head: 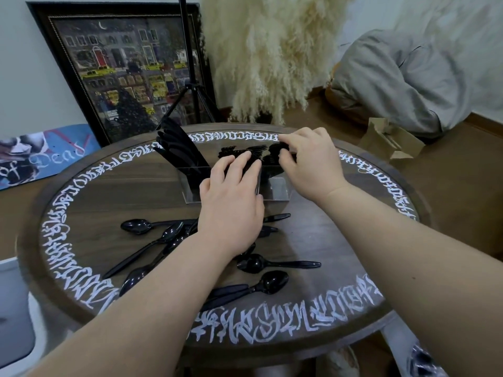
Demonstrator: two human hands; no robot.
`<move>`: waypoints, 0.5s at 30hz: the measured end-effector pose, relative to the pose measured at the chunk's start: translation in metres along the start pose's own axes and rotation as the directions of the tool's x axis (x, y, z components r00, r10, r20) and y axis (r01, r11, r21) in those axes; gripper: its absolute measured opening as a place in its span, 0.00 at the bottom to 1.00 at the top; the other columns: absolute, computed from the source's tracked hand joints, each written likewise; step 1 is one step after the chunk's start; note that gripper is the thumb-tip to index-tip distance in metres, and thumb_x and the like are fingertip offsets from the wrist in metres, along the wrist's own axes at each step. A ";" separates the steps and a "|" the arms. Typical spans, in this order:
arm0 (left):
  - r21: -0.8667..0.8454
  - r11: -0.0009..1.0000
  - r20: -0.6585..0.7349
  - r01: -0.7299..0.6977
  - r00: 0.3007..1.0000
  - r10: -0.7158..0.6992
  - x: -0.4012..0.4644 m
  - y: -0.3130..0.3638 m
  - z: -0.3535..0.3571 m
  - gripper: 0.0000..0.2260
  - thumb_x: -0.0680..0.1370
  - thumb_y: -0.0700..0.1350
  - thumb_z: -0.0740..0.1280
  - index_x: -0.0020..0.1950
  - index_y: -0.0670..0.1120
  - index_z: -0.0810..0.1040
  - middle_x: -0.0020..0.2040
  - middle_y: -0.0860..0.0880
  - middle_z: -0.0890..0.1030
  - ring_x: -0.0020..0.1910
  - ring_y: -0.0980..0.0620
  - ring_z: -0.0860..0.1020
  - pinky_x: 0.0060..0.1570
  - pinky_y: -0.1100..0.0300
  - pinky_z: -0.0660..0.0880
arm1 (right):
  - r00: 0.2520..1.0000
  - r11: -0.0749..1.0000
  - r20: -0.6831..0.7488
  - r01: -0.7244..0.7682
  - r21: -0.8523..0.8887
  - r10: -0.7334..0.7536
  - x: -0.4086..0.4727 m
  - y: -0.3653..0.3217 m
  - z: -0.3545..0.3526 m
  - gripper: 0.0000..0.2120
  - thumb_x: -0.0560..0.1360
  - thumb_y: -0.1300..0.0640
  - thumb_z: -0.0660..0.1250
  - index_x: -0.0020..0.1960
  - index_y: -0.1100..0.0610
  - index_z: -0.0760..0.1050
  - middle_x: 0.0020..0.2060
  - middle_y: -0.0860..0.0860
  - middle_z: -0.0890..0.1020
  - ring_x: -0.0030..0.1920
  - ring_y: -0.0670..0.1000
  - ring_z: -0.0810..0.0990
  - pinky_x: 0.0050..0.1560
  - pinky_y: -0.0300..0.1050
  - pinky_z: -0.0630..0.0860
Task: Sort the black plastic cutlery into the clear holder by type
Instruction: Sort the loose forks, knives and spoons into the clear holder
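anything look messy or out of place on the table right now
Nothing looks damaged or spilled. The unsorted spoons lie crisscrossed on the round table, as expected mid-sort. The knives lean far left out of the clear holder, fanned rather than upright.

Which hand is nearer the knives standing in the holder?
Left. The left hand rests just right of the knives, over the holder's middle; the right hand is at its far right end.
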State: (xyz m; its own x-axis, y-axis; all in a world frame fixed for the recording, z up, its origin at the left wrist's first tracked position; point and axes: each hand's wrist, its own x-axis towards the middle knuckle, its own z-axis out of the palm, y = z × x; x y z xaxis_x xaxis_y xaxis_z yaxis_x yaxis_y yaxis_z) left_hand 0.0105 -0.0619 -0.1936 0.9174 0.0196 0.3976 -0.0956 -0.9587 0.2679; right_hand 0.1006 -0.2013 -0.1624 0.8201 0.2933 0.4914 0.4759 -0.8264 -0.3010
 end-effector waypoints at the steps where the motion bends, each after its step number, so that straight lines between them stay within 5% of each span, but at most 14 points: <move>1: 0.001 1.000 -0.002 -0.001 1.000 0.001 0.000 -0.001 0.000 0.25 0.77 0.47 0.64 0.74 0.47 0.66 0.75 0.50 0.63 0.73 0.46 0.58 0.63 0.43 0.64 | 1.000 1.000 0.029 0.010 -0.004 -0.010 -0.001 0.000 0.000 0.18 0.78 0.56 0.58 0.66 0.55 0.75 0.56 0.52 0.80 0.59 0.57 0.69 0.59 0.49 0.68; 6: 0.015 1.000 0.001 -0.004 1.000 0.004 -0.001 -0.001 0.001 0.25 0.77 0.47 0.64 0.74 0.48 0.65 0.75 0.50 0.63 0.73 0.45 0.59 0.62 0.43 0.65 | 0.989 0.997 0.128 0.079 0.006 -0.079 -0.012 -0.004 0.000 0.27 0.72 0.54 0.51 0.67 0.54 0.74 0.59 0.48 0.80 0.63 0.56 0.66 0.66 0.56 0.64; 11: 0.026 1.000 0.017 -0.003 1.000 0.003 -0.001 0.000 0.001 0.25 0.77 0.47 0.63 0.75 0.48 0.64 0.76 0.51 0.61 0.74 0.45 0.57 0.63 0.43 0.64 | 0.997 0.999 0.077 -0.001 0.046 -0.003 -0.019 0.010 -0.005 0.28 0.71 0.61 0.60 0.71 0.55 0.69 0.64 0.50 0.76 0.66 0.57 0.65 0.67 0.54 0.65; 15: 0.030 1.000 0.025 -0.003 1.000 0.002 -0.002 0.000 0.001 0.26 0.78 0.48 0.63 0.75 0.49 0.62 0.77 0.51 0.59 0.74 0.46 0.55 0.64 0.43 0.63 | 0.979 0.998 0.193 -0.060 -0.008 0.061 -0.016 0.022 -0.007 0.26 0.74 0.61 0.63 0.72 0.54 0.67 0.64 0.52 0.75 0.65 0.57 0.68 0.64 0.49 0.66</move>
State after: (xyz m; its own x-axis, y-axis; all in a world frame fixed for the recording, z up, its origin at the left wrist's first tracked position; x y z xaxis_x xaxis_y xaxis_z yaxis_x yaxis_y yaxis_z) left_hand 0.0091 -0.0625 -0.1948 0.9264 0.0105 0.3763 -0.0865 -0.9669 0.2401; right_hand 0.0960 -0.2276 -0.1714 0.8932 0.3298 0.3057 0.4232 -0.8462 -0.3237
